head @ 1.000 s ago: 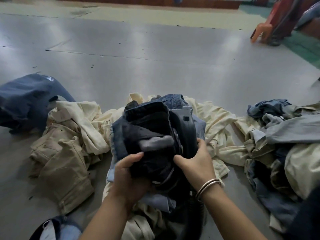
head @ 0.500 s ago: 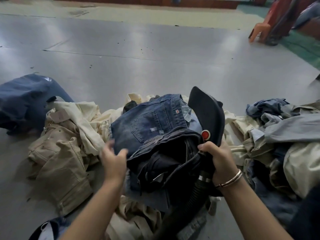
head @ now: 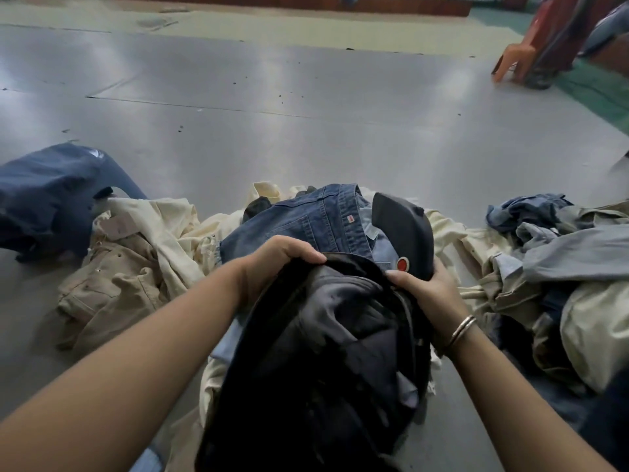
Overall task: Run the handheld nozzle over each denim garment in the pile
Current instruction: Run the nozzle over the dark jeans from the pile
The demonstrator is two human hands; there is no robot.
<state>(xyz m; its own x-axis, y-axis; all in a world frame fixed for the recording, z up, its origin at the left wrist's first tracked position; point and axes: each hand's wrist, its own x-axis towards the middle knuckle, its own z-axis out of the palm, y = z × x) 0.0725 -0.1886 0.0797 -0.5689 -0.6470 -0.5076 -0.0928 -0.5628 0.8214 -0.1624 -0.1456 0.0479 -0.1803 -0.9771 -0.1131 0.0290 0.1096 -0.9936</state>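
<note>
I have both hands on the work at the middle of the pile. My left hand [head: 275, 264] curls over the upper edge of a dark denim garment [head: 326, 352], fingers hooked on the fold. My right hand [head: 425, 294] is wrapped around the handheld nozzle [head: 403, 229], thumb lying near its red button [head: 402, 264], and appears to pin the dark cloth's right edge as well. The nozzle head stands tilted up, clear of the fabric, just beside a blue denim garment [head: 306, 223] that lies beyond the dark one.

By my reading, this is the handling step between passes: the dark piece is bunched in folds, not spread. The next move, I judge, calls for pulling it flat or setting it aside, then bringing the nozzle face down onto the cloth.

Room is uneven. Cream and tan garments [head: 136, 267] crowd the left, touching the central heap; a further mound of grey and blue clothing [head: 561, 260] sits near on the right. A navy garment [head: 47, 195] lies apart at far left. The grey floor [head: 306, 114] beyond the pile offers open space for spreading a piece. I cannot see the hose below my right hand, so its slack is unknown.
</note>
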